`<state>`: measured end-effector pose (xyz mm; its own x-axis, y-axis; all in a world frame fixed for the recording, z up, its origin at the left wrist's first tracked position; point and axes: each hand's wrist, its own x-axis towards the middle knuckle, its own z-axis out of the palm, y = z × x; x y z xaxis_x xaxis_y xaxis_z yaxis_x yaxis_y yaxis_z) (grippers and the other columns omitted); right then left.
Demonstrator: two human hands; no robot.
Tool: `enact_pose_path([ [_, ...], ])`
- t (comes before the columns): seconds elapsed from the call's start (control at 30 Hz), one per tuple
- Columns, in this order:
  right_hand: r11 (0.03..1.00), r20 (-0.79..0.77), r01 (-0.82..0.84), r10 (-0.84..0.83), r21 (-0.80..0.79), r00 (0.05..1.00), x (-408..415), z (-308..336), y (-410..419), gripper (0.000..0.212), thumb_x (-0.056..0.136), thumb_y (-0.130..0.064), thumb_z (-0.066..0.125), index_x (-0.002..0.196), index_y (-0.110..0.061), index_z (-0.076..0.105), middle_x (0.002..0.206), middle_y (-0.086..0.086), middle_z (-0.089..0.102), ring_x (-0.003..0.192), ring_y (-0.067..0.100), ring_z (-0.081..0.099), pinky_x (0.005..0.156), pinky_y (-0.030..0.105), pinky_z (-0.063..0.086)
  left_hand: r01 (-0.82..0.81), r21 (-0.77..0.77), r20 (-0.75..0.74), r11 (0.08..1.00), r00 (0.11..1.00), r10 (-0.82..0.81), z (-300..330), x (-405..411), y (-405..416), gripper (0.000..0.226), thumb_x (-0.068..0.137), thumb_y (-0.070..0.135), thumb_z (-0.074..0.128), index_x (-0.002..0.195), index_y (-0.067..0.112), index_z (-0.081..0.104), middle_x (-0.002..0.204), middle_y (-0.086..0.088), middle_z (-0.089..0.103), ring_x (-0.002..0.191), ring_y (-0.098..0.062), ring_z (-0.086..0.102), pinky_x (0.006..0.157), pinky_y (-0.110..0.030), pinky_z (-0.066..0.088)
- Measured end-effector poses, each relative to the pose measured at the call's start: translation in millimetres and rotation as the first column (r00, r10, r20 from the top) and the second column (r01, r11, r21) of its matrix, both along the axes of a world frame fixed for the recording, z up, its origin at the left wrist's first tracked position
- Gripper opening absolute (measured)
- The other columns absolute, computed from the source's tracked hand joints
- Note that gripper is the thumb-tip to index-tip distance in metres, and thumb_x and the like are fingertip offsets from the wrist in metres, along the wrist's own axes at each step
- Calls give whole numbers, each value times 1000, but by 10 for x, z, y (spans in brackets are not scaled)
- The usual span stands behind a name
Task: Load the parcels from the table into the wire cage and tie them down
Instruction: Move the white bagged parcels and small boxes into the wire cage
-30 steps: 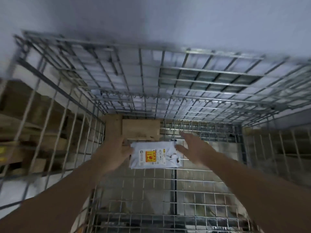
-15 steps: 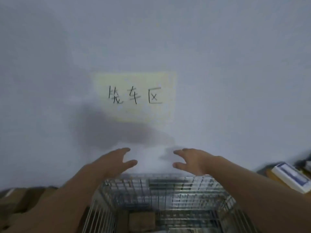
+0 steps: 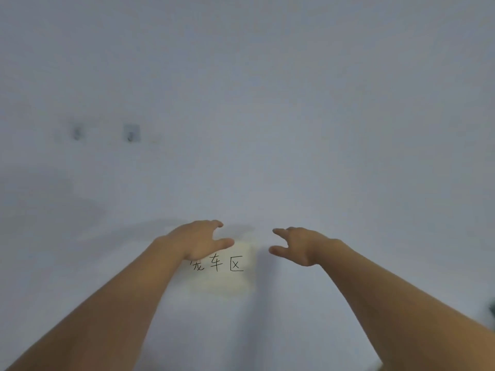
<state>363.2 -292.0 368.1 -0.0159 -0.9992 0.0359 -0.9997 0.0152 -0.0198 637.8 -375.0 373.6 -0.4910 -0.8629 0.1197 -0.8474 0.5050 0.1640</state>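
The view points up at a plain white wall. My left hand (image 3: 199,241) and my right hand (image 3: 297,243) are raised side by side in front of it, fingers spread, holding nothing. Neither the wire cage nor any parcel is in view. A pale yellow paper sign (image 3: 227,266) with handwritten characters is stuck on the wall between and below my hands; my left hand covers its left edge.
Two small hooks (image 3: 131,133) are fixed on the wall at the upper left. A dark object (image 3: 491,309) peeks in at the right edge.
The camera tilted up from inside the cage to the wall. My hands let go of the white parcel and rose empty; cage and parcels left the view.
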Motion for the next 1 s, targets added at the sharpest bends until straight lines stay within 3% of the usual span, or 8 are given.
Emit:
enact_pose_path([
  [0.27,997,26,64,-63,-44,998,288,173,392,75,97,-67,36,158,-28,19,159,4,34,145,25,34,116,46,32,100,-6,13,995,995,-100,101,79,112,89,88,82,40,159,31,26,165,7,29,151,-16,30,121,-39,28],
  [0.53,956,64,293,-291,-21,954,270,-47,1145,77,95,-71,34,157,-30,20,158,2,35,144,25,36,116,46,33,295,18,18,955,955,-296,-29,-113,346,89,87,83,40,159,31,27,166,9,28,151,-16,28,120,-40,28],
  [0.63,918,67,397,-396,-8,916,197,-170,1627,76,95,-71,35,157,-29,22,158,3,36,144,25,36,116,46,32,376,50,52,925,924,-379,-100,-303,567,99,81,89,37,159,30,26,167,7,27,151,-18,29,120,-42,29],
  [1.0,673,74,739,-738,14,671,-298,-353,3666,73,91,-73,40,151,-31,34,151,2,47,135,26,47,111,47,39,658,53,33,751,751,-660,-352,-1454,1760,89,88,82,40,158,28,29,166,4,29,150,-19,32,120,-43,31],
])
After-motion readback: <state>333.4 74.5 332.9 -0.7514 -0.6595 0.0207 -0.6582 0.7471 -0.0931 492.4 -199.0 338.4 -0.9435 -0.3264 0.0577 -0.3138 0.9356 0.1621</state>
